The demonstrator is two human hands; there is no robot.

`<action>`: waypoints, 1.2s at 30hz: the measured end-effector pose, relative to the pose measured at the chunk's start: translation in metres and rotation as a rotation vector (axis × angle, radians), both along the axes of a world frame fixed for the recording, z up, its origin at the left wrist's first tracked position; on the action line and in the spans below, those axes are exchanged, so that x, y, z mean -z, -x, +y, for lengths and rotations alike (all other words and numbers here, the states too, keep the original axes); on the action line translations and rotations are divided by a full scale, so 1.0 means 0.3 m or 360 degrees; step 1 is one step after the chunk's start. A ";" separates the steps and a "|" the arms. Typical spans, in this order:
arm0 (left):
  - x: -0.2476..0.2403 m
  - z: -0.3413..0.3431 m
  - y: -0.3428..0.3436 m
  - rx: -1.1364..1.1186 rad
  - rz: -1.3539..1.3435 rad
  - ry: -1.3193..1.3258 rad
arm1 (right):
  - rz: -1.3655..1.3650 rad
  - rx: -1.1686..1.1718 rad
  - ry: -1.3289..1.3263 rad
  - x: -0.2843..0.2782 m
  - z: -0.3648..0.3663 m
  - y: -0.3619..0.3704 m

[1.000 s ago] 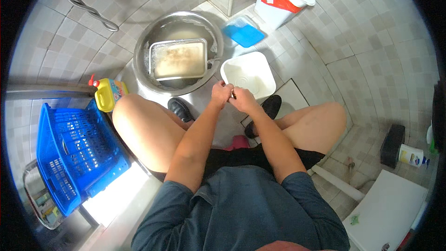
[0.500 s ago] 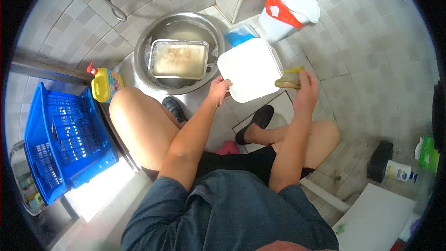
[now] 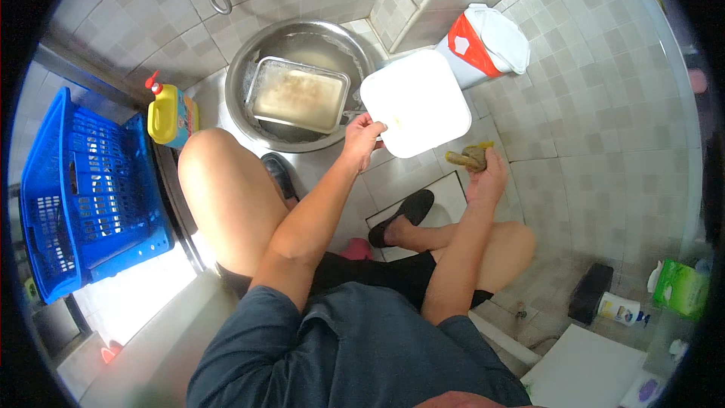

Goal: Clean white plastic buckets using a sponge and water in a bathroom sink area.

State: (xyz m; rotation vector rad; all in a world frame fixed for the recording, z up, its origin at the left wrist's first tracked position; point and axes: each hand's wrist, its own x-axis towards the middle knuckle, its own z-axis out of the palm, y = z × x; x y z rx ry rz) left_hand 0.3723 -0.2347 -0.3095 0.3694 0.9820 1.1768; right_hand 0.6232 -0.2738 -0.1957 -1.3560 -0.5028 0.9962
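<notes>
My left hand (image 3: 364,141) grips the near left corner of a white rounded-square plastic container (image 3: 417,102), thumb on top and fingers beneath. The container is tilted, its broad pale face toward me; its depth is hard to judge. To its right, my right hand (image 3: 488,179) pinches a worn yellow-brown scrubbing sponge (image 3: 469,158), held apart from the container. Left of the container, a large steel basin (image 3: 236,98) stands on the floor with cloudy water in it. A rectangular metal tray (image 3: 343,100) filled with murky, light-brown liquid sits inside the basin.
A yellow detergent jug (image 3: 161,120) with a red top stands beside my left knee, near a blue plastic basket (image 3: 106,189). Behind the container is a white bin (image 3: 483,45) with a red band. Bottles and a green tissue pack (image 3: 681,285) lie at right.
The sponge has moved from the container's right edge down and away from it. The container has turned, showing more of its face. The whole view has shifted slightly.
</notes>
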 end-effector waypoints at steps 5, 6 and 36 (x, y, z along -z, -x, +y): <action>-0.040 0.009 0.000 -0.0110 -0.0041 0.0007 | -0.0036 -0.0011 -0.0014 -0.020 0.002 0.032; -0.045 0.010 0.005 -0.0094 -0.0023 0.0008 | -0.0012 -0.0002 -0.0049 -0.020 0.003 0.036; 0.206 -0.060 0.049 0.0884 0.1416 -0.0002 | -0.0338 -0.0775 0.0777 0.514 -0.028 0.229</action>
